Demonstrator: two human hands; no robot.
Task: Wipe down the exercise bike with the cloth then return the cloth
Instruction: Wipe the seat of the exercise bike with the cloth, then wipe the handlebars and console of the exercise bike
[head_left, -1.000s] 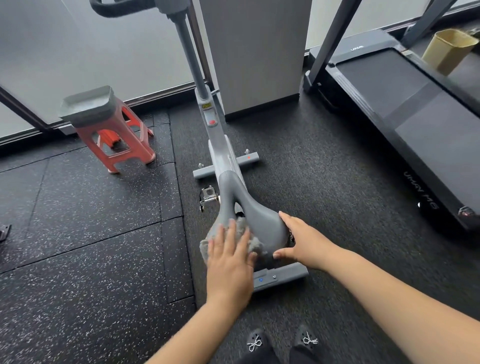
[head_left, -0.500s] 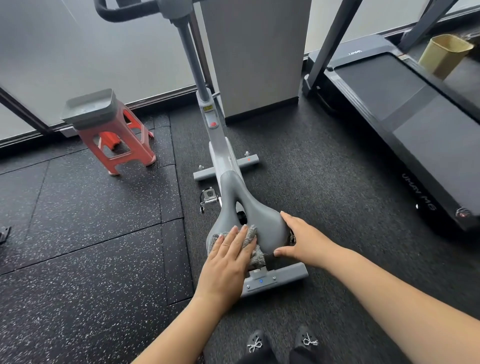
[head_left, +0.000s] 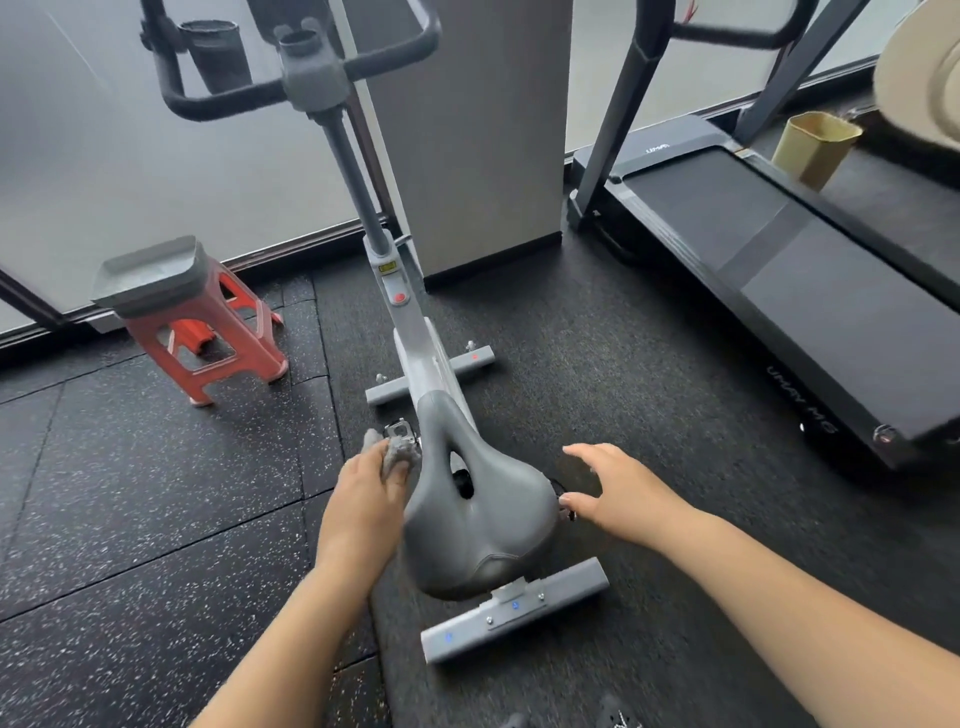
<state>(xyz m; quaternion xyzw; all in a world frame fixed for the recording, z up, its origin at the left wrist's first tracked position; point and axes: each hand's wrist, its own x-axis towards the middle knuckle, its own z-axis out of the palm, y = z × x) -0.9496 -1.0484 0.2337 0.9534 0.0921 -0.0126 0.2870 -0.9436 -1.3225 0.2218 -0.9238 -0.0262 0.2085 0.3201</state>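
Your left hand (head_left: 366, 501) grips the grey cloth (head_left: 397, 453) bunched in its curled fingers, held just beside the left flank of the exercise bike's saddle (head_left: 478, 525), near the narrow nose. Your right hand (head_left: 621, 493) hovers beside the saddle's right edge, fingers spread and relaxed, holding nothing; whether the thumb touches the seat you cannot tell. The exercise bike (head_left: 410, 332) stands on the speckled black floor (head_left: 156, 493), with a red stool (head_left: 202, 332) to its left and a treadmill (head_left: 810, 291) to its right.
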